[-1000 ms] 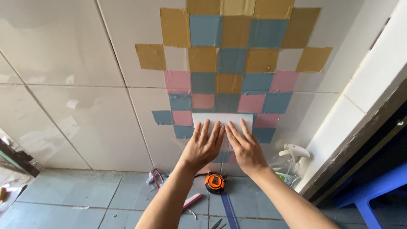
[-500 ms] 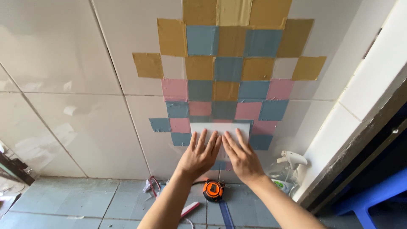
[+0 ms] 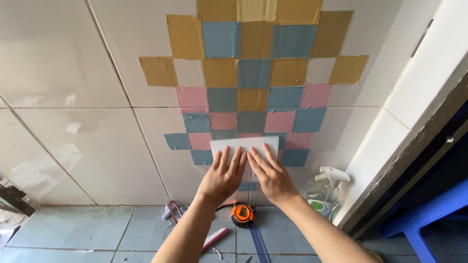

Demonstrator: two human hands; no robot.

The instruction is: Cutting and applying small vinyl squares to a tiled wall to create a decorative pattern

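Against the tiled wall (image 3: 73, 73), left hand (image 3: 222, 178) and right hand (image 3: 270, 175) press a white sheet (image 3: 243, 144), fingers spread flat.

Bare wall tile (image 3: 73, 63) left; spray bottle (image 3: 325, 195) crowds right.

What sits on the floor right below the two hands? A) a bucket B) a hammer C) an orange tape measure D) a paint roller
C: an orange tape measure lies on the floor tiles just under the left hand and right hand, which press a white sheet flat against the wall; a spray bottle stands off to the right.
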